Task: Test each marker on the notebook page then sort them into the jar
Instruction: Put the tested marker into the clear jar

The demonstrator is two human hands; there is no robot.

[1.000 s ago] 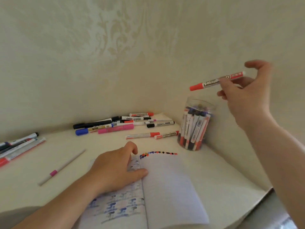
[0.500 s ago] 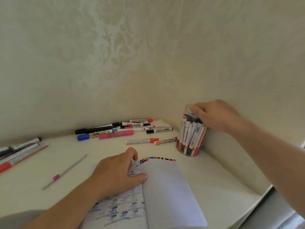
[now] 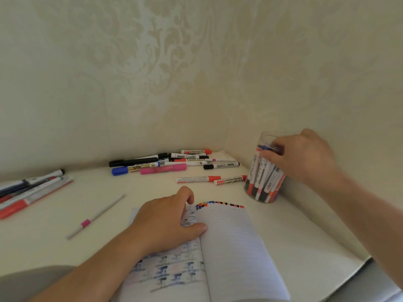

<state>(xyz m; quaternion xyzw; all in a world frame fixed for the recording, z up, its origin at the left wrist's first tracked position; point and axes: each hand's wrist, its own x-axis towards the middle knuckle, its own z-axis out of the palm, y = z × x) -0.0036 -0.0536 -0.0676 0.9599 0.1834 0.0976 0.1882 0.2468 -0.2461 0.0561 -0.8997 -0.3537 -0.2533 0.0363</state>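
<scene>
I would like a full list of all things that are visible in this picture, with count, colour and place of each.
jar: one, clear, right back corner, holding many markers upright.
notebook: one, open, white lined page with a row of coloured dots along the top, front centre.
loose markers: a pile, count unclear, black, blue, pink, red-capped, by the back wall.
red-capped markers: two, white barrels, between pile and jar.
thin pen: one, white with pink band, left of notebook.
side markers: several, far left edge.
left hand: rests on the notebook.
right hand: at the jar rim.
</scene>
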